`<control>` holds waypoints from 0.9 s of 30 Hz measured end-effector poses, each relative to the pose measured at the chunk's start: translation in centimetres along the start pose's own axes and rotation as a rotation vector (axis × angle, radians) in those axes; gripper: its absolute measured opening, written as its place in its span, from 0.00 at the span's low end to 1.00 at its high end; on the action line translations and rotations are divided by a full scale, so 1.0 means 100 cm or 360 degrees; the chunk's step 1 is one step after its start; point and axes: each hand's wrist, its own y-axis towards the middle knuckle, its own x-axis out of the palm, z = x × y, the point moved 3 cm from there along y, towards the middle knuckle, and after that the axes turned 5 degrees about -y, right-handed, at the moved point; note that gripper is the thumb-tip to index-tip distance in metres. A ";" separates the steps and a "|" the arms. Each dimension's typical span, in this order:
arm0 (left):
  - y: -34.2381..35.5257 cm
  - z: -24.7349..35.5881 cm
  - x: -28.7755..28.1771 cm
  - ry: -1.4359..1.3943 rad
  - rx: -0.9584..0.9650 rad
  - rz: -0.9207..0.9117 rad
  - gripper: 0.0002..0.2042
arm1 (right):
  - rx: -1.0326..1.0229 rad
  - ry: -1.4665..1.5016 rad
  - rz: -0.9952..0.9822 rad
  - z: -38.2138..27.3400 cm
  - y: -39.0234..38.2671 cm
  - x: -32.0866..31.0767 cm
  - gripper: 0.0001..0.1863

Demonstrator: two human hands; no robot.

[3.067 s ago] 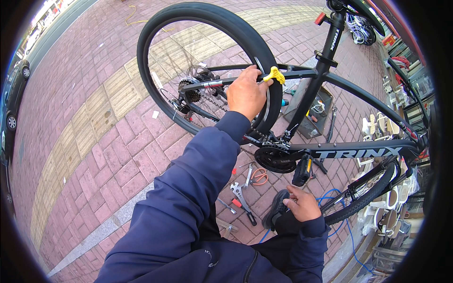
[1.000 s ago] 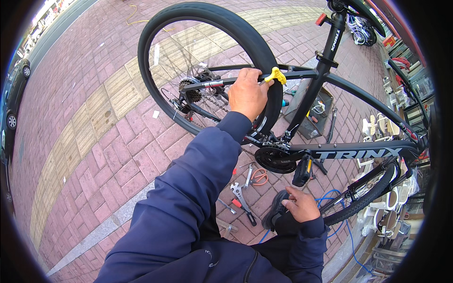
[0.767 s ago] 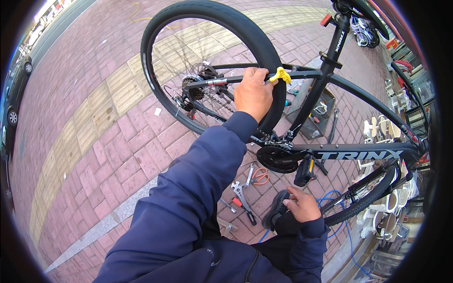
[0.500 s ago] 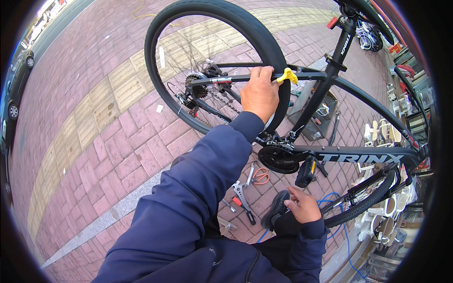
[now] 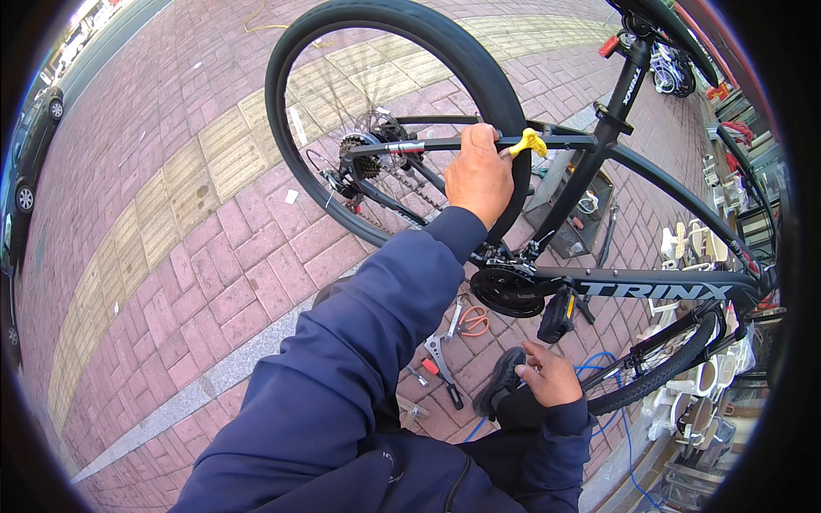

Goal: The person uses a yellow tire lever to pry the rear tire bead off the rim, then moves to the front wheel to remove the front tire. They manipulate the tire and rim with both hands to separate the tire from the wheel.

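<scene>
Pale lettering (image 5: 657, 291) on black bicycle frame (image 5: 605, 137)

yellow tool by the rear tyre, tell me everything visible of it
The yellow tool has a plastic-looking grip flaring at its outer end, which points right and slightly upward. The left hand holds its inner end, hiding the tip. It overlaps the rear tyre in view; contact there is unclear.

Tray (image 5: 566, 239) behind bicycle (image 5: 575, 188) — scissors (image 5: 486, 322) on paving (image 5: 248, 282), left of pedal (image 5: 558, 315).
</scene>
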 end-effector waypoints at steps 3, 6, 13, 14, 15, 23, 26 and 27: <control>-0.001 0.000 0.001 -0.0006 0.0034 0.0007 0.17 | -0.0006 -0.0013 -0.0003 0.000 0.000 0.000 0.29; -0.001 -0.001 0.001 0.0001 0.0065 0.0001 0.16 | -0.0005 -0.0020 -0.0001 0.000 0.000 0.000 0.29; -0.001 0.000 0.001 -0.0006 -0.0004 -0.0005 0.18 | -0.0037 -0.0014 0.0027 0.002 0.000 0.001 0.28; -0.001 0.001 0.001 -0.0003 -0.0010 -0.0006 0.18 | -0.0037 -0.0014 0.0027 0.002 0.000 0.001 0.28; -0.001 0.001 0.001 0.0000 -0.0011 -0.0003 0.18 | -0.0037 -0.0013 0.0028 0.002 0.000 0.001 0.28; -0.001 0.001 0.001 0.0005 -0.0023 -0.0014 0.19 | -0.0014 -0.0005 0.0017 0.001 -0.001 0.000 0.29; 0.000 0.001 0.000 0.0005 -0.0020 -0.0020 0.19 | -0.0014 -0.0002 0.0012 0.001 -0.001 0.000 0.29; 0.000 0.001 0.000 0.0002 -0.0018 -0.0019 0.19 | -0.0016 0.0000 0.0012 0.001 -0.001 0.001 0.29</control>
